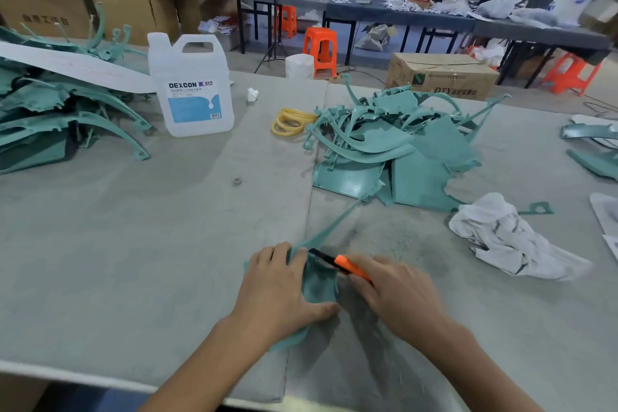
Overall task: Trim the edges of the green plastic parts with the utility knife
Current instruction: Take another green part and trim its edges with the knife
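Observation:
A green plastic part [319,284] lies on the grey table near the front edge, with a long thin arm running up and right. My left hand [279,284] holds the part, fingers on its upper edge and thumb underneath. My right hand [394,291] grips an orange utility knife [347,266]; its black tip touches the part's upper edge beside my left fingers. A heap of green parts [394,144] sits at the middle right, and another heap [60,104] is at the far left.
A white DEXCON jug [192,87] stands behind the work spot, with yellow rubber bands [291,122] to its right. A crumpled white cloth [508,241] lies at right. Green shavings dust the table [133,227]. Cardboard boxes, orange stools and seated people fill the background.

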